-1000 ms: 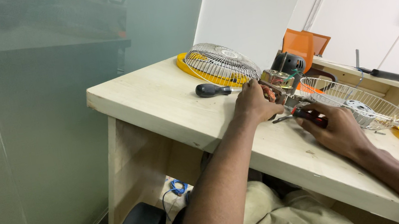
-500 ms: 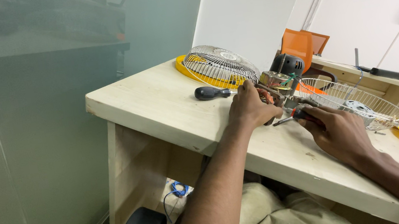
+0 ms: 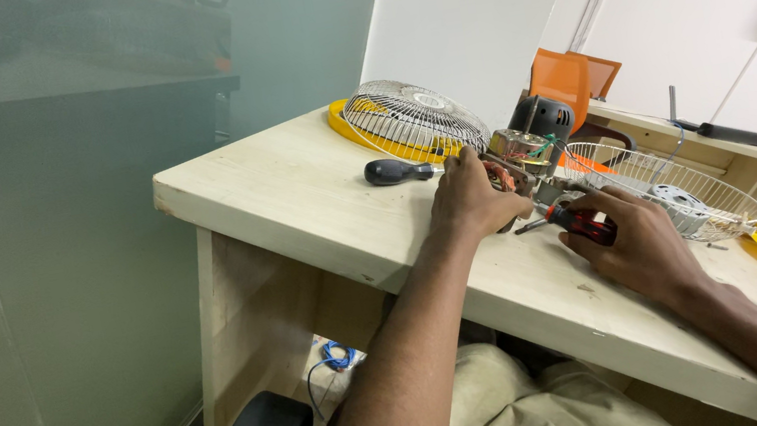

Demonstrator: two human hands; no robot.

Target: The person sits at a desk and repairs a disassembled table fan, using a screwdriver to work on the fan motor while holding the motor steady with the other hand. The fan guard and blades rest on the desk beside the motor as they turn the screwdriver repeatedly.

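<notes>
The fan motor [image 3: 524, 157] is sitting near the middle of the wooden table [image 3: 295, 196], toward its front edge. The left hand [image 3: 469, 199] is gripping its near side, fingers curled closed around the housing. The right hand [image 3: 634, 241] is clasping a red-and-black screwdriver [image 3: 580, 221] — its tip is pointing at the motor's base, just beside the left fingers. A black-handled screwdriver [image 3: 400, 171] is lying left of the motor, a wire fan guard [image 3: 662, 183] right of it, and another guard on a yellow ring [image 3: 400, 123] behind — toward the table's far edge.
</notes>
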